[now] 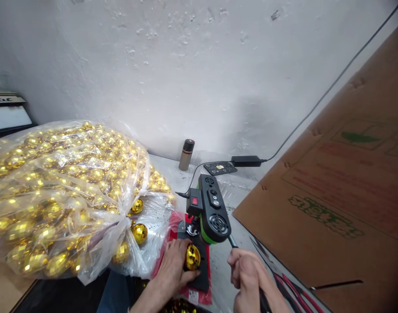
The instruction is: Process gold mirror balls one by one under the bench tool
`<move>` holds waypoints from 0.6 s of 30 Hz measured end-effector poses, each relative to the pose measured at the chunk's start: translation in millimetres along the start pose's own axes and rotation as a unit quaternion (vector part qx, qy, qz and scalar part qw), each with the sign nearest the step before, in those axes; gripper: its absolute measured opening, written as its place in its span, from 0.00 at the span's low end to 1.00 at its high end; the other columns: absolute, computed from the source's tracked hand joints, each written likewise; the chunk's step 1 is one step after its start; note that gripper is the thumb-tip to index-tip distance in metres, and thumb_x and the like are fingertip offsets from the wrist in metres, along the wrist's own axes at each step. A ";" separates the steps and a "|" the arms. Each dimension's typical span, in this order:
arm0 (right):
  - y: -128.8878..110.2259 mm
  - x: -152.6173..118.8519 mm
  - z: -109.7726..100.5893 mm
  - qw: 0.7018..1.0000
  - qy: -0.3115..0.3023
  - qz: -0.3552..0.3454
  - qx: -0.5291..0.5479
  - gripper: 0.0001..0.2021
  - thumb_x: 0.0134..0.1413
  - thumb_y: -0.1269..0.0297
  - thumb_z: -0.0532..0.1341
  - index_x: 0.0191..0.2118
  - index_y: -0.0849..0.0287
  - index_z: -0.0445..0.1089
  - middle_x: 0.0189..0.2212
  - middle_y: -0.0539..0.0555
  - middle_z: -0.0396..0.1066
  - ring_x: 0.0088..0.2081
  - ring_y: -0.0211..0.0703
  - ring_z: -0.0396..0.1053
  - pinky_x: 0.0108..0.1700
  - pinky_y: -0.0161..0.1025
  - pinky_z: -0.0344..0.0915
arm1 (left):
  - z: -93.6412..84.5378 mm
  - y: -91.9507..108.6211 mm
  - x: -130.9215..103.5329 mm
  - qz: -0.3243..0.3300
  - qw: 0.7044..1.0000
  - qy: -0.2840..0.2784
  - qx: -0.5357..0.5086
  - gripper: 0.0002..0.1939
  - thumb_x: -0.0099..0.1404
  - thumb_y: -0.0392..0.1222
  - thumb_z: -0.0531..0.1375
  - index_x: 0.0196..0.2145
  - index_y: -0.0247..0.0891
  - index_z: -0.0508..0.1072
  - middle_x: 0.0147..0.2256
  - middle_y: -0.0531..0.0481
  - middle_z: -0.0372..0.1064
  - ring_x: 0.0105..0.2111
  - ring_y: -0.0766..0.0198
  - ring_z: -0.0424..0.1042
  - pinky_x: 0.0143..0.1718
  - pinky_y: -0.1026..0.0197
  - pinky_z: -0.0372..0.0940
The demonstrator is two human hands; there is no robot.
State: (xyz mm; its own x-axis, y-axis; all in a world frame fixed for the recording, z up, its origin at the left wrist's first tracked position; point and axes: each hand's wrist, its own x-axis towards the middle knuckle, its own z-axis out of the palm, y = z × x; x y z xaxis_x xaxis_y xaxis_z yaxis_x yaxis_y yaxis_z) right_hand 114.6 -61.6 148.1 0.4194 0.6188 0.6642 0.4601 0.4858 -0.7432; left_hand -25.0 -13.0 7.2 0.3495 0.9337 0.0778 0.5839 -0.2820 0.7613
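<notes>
So the left hand [174, 267] has its fingers curled around a gold faceted ball ornament [192, 257], pinning it on the black base plate [202, 278] of a little benchtop press-drill [212, 211] with a black and green head, and the ball sits a bit in front of the spindle [192, 229], not squarely under it as far as I can tell. The right hand [246, 271] is closed in a fist on the machine's lever handle [233, 241], which sticks out to the right of the head. Looks to me like the positioning step, with the ball held steady and the lever gripped but not obviously pulled. I'd say the next move calls for keeping that round, slippery thing from rolling and getting it centred under the tool, with fingertips clear of the tip. The machine stands on a red mat [172, 243] over a white worktop wrapped in clear film [231, 191]. Just to the left there's a huge clear plastic bag of gold ornaments [55, 191], tied shut, with a few loose ones beside it. At the back a bronze cylindrical canister [186, 154] stands upright near a power adapter [246, 161], whose cable [332, 84] runs up the rough white wall [185, 65]. A big sheet of printed cardboard [342, 191] leans in on the right.
</notes>
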 end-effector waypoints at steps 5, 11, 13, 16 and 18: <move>1.2 6.3 4.7 0.997 -0.012 -0.070 0.017 0.16 0.74 0.70 0.56 0.29 0.56 0.66 0.25 0.49 0.66 0.23 0.36 0.63 0.25 0.37 0.56 | -49.5 -26.6 -30.1 0.058 0.986 0.084 0.135 0.41 0.62 0.55 0.75 0.68 0.44 0.68 0.64 0.34 0.70 0.63 0.35 0.70 0.63 0.36 0.66; 7.8 -8.7 5.8 0.994 -0.019 -0.108 0.015 0.17 0.72 0.77 0.54 0.30 0.55 0.62 0.26 0.48 0.64 0.28 0.37 0.65 0.29 0.36 0.60 | -121.2 -41.3 -13.3 -0.086 0.908 0.091 0.399 0.20 0.68 0.33 0.64 0.57 0.32 0.77 0.50 0.29 0.79 0.55 0.36 0.76 0.58 0.38 0.68; 8.5 -9.9 3.9 0.994 -0.029 -0.103 0.005 0.16 0.72 0.77 0.53 0.31 0.55 0.63 0.27 0.49 0.65 0.28 0.37 0.65 0.30 0.36 0.60 | -125.6 -39.9 -10.5 -0.084 0.895 0.042 0.435 0.23 0.66 0.29 0.62 0.58 0.31 0.76 0.48 0.30 0.79 0.53 0.38 0.77 0.59 0.38 0.67; 8.8 -9.9 2.0 0.994 -0.038 -0.103 0.004 0.16 0.72 0.77 0.53 0.31 0.55 0.63 0.27 0.48 0.65 0.29 0.37 0.66 0.30 0.36 0.60 | -122.9 -34.5 -11.9 -0.070 0.929 0.015 0.364 0.26 0.67 0.30 0.61 0.62 0.31 0.73 0.49 0.31 0.79 0.51 0.40 0.78 0.59 0.36 0.67; 8.5 -9.5 2.2 0.994 -0.039 -0.105 0.008 0.16 0.72 0.78 0.53 0.31 0.55 0.63 0.27 0.48 0.65 0.29 0.36 0.66 0.30 0.36 0.59 | -118.0 -29.2 -12.3 -0.047 0.973 0.042 0.221 0.26 0.69 0.40 0.62 0.64 0.35 0.71 0.53 0.33 0.78 0.53 0.42 0.78 0.59 0.39 0.69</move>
State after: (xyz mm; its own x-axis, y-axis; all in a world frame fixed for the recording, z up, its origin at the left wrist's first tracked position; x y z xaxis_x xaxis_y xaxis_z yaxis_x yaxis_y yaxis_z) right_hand 112.8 -62.0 135.3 0.2539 0.5485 0.7966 0.5177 0.6186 -0.5910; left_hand -132.8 9.8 60.0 0.2302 0.9692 0.0873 0.8746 -0.2454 0.4182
